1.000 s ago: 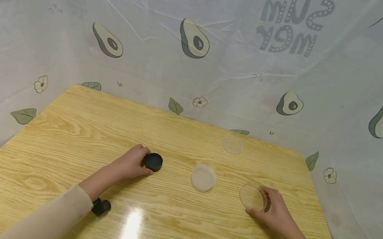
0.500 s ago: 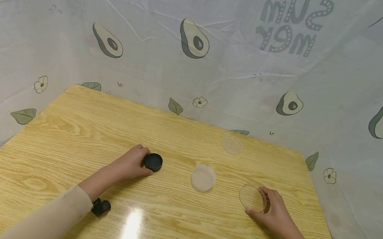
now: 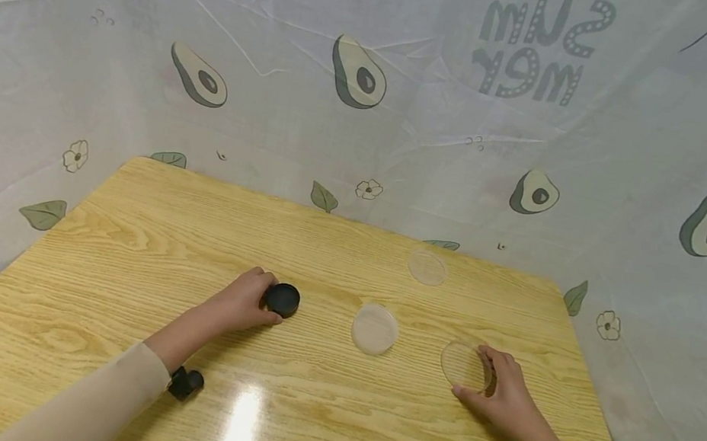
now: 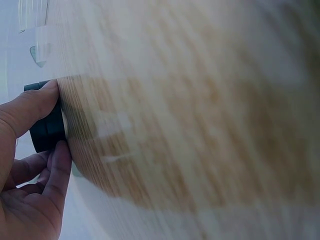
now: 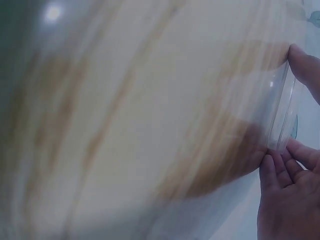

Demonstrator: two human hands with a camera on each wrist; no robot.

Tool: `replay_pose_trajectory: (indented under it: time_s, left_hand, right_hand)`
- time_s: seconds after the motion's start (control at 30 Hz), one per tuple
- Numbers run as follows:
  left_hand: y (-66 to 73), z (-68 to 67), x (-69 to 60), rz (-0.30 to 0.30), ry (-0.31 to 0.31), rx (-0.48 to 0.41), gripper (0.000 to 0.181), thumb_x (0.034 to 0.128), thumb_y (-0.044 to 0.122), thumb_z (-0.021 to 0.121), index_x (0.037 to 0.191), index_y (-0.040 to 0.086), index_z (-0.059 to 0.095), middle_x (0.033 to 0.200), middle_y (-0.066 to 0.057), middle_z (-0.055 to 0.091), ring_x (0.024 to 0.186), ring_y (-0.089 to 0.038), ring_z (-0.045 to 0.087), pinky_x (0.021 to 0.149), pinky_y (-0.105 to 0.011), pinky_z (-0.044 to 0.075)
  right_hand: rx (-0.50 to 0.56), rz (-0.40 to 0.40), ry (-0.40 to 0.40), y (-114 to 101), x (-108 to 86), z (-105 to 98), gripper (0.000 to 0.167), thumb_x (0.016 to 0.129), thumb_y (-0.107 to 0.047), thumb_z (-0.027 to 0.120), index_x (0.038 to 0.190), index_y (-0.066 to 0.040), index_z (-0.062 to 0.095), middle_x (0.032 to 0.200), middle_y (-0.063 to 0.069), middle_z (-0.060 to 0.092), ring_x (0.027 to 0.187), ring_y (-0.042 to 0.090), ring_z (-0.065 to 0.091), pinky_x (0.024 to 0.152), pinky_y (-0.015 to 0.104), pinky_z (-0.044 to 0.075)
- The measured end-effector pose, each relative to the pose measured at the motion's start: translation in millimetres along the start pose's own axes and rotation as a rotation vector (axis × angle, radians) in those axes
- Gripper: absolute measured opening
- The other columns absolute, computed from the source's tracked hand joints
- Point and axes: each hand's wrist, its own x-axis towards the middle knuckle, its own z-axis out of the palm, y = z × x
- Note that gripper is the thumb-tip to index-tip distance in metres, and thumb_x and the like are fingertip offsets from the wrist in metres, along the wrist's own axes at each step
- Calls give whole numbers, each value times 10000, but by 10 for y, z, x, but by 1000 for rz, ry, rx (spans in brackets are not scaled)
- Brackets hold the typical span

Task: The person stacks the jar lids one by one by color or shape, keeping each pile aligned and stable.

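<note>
My left hand (image 3: 243, 302) grips a short black round container (image 3: 283, 300) between thumb and fingers, left of the table's middle. In the left wrist view, the black container (image 4: 47, 122) shows a seam around its side and sits against the wood. My right hand (image 3: 508, 393) holds a clear, shallow petri dish (image 3: 462, 365) by its rim at the right, thumb in front and fingers behind. The right wrist view shows the petri dish (image 5: 281, 112) edge-on at the tabletop. Between the hands lies another clear round dish (image 3: 375, 329), which looks whitish.
A faint clear disc (image 3: 428, 268) lies near the back edge of the wooden table (image 3: 320, 431). Behind hangs a pale curtain (image 3: 287, 25) printed with avocados. Black wrist cameras are strapped below both hands, close to the tabletop.
</note>
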Motion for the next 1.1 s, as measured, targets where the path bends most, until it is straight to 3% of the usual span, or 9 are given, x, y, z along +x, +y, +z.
replay_pose_trajectory:
  time_s: [0.3, 0.47, 0.77, 0.93, 1.1]
  left_hand:
    - [-2, 10, 0, 5, 3, -7, 482, 878, 170, 860, 1237, -56, 631, 1063, -157, 569, 820, -194, 514, 733, -324, 464]
    - [-5, 13, 6, 14, 10, 2, 481, 872, 178, 866, 1224, -56, 636, 1053, -154, 573, 818, -193, 515, 735, -321, 463]
    - [-10, -3, 0, 4, 5, 1, 477, 872, 172, 866, 1224, -55, 636, 1050, -154, 571, 813, -195, 515, 728, -325, 464]
    - [-13, 1, -1, 7, 8, -4, 459, 872, 169, 865, 1204, -51, 636, 1034, -146, 562, 807, -193, 507, 728, -319, 457]
    - [-8, 3, 0, 7, 6, -14, 456, 874, 165, 864, 1204, -50, 636, 1033, -146, 559, 806, -194, 506, 729, -318, 454]
  right_hand:
    - [3, 23, -39, -16, -16, -26, 977, 880, -386, 850, 1555, 90, 327, 1474, 347, 410, 1348, 521, 383, 1017, 743, 411]
    - [3, 69, -41, -49, 80, -60, 988, 940, -404, 779, 1570, 130, 237, 1473, 373, 367, 1351, 544, 378, 1050, 743, 385]
    - [73, 148, -29, -156, 600, -137, 1007, 1020, -474, 657, 1601, 148, 120, 1586, 416, 209, 1443, 586, 274, 1123, 714, 366]
    - [86, 192, -39, -182, 950, -88, 1075, 1002, -571, 638, 1619, 120, 91, 1627, 390, 182, 1492, 559, 238, 1175, 696, 325]
    - [111, 233, -8, -199, 1196, -32, 1054, 1007, -555, 637, 1624, 105, 93, 1631, 375, 192, 1510, 537, 216, 1204, 679, 296]
